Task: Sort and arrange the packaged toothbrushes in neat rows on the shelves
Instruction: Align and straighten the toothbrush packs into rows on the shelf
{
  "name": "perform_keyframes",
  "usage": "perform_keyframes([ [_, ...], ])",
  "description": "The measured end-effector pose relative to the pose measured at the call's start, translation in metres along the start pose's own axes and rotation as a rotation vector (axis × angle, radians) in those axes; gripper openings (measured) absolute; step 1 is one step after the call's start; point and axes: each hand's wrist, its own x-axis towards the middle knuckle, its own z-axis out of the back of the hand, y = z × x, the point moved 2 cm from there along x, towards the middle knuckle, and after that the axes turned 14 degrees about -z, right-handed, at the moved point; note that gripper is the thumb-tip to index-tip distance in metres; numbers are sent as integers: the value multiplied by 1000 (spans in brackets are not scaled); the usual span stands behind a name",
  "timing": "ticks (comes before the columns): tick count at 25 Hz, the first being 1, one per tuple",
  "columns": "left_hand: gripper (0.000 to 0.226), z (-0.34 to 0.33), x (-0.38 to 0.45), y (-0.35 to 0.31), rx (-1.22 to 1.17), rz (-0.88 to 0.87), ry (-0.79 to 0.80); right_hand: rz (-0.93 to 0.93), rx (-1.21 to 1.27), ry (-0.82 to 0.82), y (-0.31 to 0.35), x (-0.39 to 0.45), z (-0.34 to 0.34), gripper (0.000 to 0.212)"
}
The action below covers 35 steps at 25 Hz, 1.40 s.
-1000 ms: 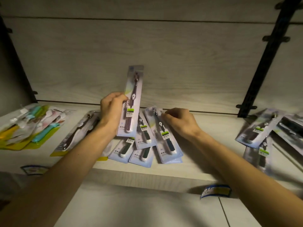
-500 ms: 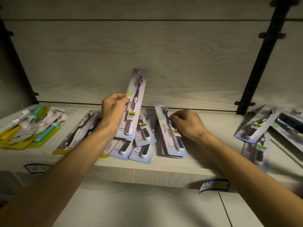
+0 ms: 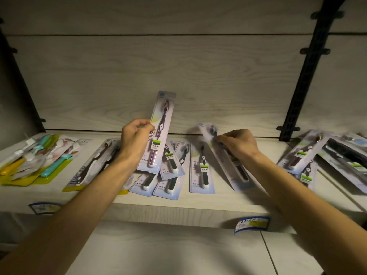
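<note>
My left hand (image 3: 135, 138) grips a pale blister pack with a purple toothbrush (image 3: 158, 132), held upright above the shelf (image 3: 178, 209). My right hand (image 3: 237, 143) pinches a second pack with a dark toothbrush (image 3: 226, 157), lifted and tilted with its top toward the back wall. Between the hands lie several similar packs (image 3: 170, 171) overlapping in a loose pile. One dark-handled pack (image 3: 201, 169) lies flat and straight beside my right hand's pack.
A heap of yellow-backed packs with teal and orange brushes (image 3: 37, 161) sits at far left, a yellow-edged pack with a dark brush (image 3: 93, 165) beside it. More pale packs (image 3: 303, 153) and dark packs (image 3: 347, 155) lie at right under a black bracket (image 3: 303, 80). Price labels (image 3: 251, 224) hang on the shelf's front edge.
My right hand has lifted its pack and carried it to the right, uncovering the flat pack beneath. My left hand keeps the purple pack upright, nearly still.
</note>
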Motion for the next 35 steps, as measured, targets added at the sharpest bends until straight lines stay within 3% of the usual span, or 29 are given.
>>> perform_keyframes([
  [3,11,-1,-1,-1,10,-5,20,-5,-181,-119,-13,6,4,24],
  [5,10,-2,-2,-1,18,-5,29,4,-211,-167,-17,7,3,37],
  [12,11,-15,-5,-7,-72,72,-32,97,-424,-148,-21,8,2,35],
  [17,8,-42,-11,-23,-45,127,201,174,-530,-123,-23,5,25,37],
  [21,29,-78,-16,-30,51,121,345,252,-635,-175,-39,8,49,21],
  [27,56,-140,-45,-14,149,109,554,215,-682,-279,-63,11,79,27],
  [29,65,-148,-50,-12,308,-9,604,202,-670,-295,-68,13,82,32],
  [33,40,-151,-64,-22,849,-480,648,198,-646,-297,-71,13,82,44],
  [35,35,-153,-68,-21,917,-585,663,211,-640,-287,-71,13,80,37],
])
